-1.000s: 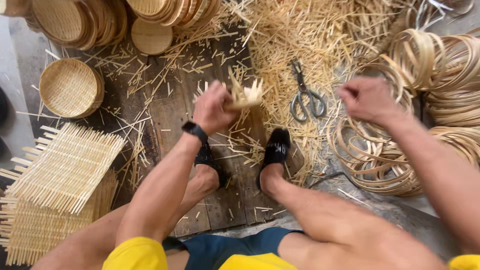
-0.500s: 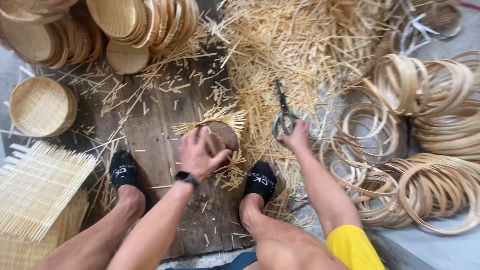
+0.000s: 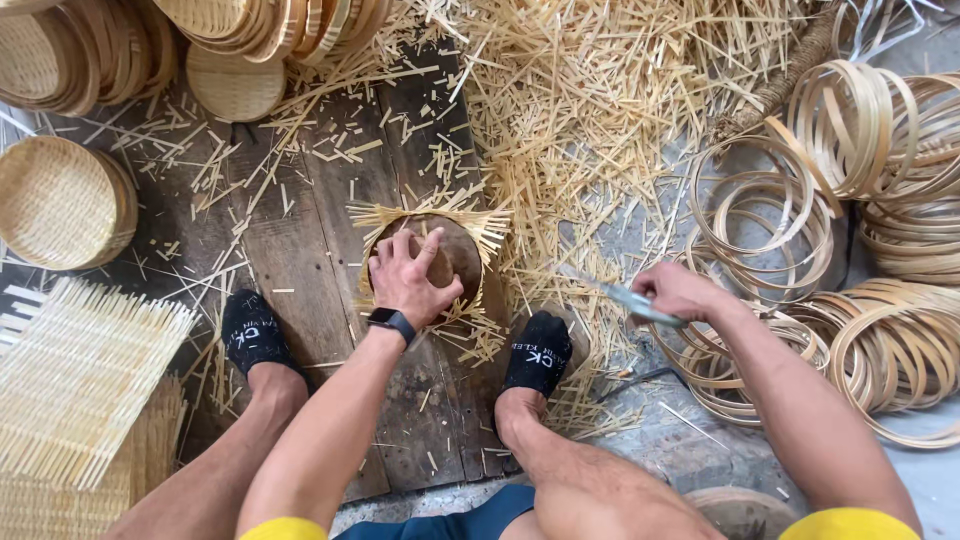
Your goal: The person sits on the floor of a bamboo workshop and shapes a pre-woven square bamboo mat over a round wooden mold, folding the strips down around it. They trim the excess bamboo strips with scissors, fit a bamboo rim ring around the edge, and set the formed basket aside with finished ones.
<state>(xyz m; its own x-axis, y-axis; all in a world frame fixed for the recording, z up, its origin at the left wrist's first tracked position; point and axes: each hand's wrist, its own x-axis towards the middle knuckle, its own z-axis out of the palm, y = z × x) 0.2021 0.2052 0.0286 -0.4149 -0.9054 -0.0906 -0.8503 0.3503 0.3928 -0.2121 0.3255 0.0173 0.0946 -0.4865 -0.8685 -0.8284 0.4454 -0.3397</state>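
- Now our left hand (image 3: 412, 278) presses, fingers spread, on round wooden form (image 3: 455, 252) w/ bamboo weave (image 3: 488, 228) (fringed edge).
- Right hand (image 3: 680, 292) closed round scissors (image 3: 628, 298), near bamboo hoops (image 3: 770, 215).

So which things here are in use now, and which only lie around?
In use:
- left hand pressing round form with woven strips
- right hand holding scissors

Lying around:
- finished baskets
- bamboo rings
- flat woven mats
- loose trimmings
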